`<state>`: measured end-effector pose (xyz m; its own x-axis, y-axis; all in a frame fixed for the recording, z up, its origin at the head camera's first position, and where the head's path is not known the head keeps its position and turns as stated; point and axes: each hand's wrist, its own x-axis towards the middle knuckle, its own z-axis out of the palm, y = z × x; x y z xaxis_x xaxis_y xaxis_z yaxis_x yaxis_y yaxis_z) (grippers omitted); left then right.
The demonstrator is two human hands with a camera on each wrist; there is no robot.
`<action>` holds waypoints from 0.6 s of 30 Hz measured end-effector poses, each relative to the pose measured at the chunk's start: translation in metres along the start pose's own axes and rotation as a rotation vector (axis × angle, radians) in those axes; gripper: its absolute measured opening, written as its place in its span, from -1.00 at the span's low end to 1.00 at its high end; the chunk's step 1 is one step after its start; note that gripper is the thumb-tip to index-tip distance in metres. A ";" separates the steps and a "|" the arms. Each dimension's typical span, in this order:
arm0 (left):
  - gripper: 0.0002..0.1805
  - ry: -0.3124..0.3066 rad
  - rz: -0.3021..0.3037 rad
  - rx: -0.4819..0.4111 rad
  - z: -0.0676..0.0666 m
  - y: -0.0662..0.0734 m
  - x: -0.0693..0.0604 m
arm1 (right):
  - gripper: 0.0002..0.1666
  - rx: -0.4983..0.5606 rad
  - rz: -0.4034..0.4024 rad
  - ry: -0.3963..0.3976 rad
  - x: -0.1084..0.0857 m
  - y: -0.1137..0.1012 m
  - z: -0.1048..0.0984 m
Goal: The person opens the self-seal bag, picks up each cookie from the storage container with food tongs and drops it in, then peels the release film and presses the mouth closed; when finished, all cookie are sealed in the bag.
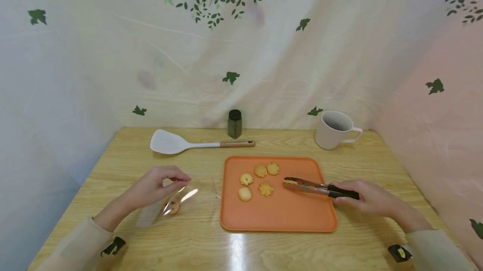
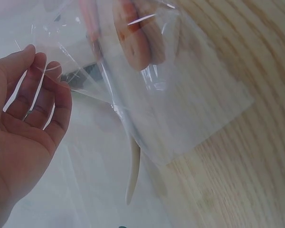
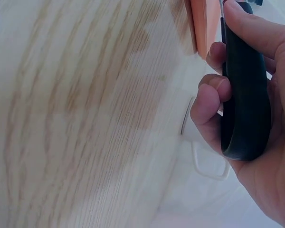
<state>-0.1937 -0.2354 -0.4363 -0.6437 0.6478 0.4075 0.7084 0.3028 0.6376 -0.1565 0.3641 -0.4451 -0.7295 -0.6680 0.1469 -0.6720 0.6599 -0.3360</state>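
Note:
My left hand (image 1: 158, 185) pinches the edge of a clear plastic bag (image 2: 199, 90) between thumb and fingertips, left of the orange tray (image 1: 279, 220). Inside the bag are cookies (image 2: 135, 47); their number is hard to tell through the glare. On the right, my right hand (image 1: 371, 197) grips the black handles of metal tongs (image 1: 307, 187), and in the right wrist view the fingers wrap round the black handle (image 3: 247, 90). A cookie (image 1: 290, 182) sits between the tongs' tips, over the tray's right half. Several other cookies (image 1: 266, 189) lie on the tray.
Behind the tray lies a white spatula (image 1: 170, 142) with a wooden handle end. A small dark-capped jar (image 1: 235, 124) stands at the table's back edge, and a white mug (image 1: 332, 130) at the back right. A leaf-printed curtain (image 1: 264, 53) surrounds the wooden table (image 1: 188, 250).

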 end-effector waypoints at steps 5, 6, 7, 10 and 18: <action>-0.72 0.005 0.025 -0.006 -0.001 0.000 0.002 | -0.51 0.044 -0.012 0.019 -0.003 0.004 -0.003; -0.72 0.006 0.027 -0.010 -0.001 0.000 0.003 | -0.52 0.054 -0.017 0.022 -0.004 0.004 -0.003; -0.73 0.008 0.028 -0.009 -0.001 0.000 0.003 | -0.52 0.066 -0.021 0.027 -0.004 0.005 -0.003; -0.74 0.009 0.020 -0.017 0.001 -0.001 0.003 | -0.53 0.069 -0.045 0.050 -0.005 0.008 -0.001; -0.76 -0.005 0.010 -0.021 0.002 -0.002 0.002 | -0.55 0.043 -0.063 0.078 -0.008 0.006 0.005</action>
<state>-0.1956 -0.2335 -0.4384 -0.6350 0.6545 0.4104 0.7085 0.2817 0.6471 -0.1540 0.3722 -0.4536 -0.6951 -0.6774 0.2407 -0.7117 0.6010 -0.3637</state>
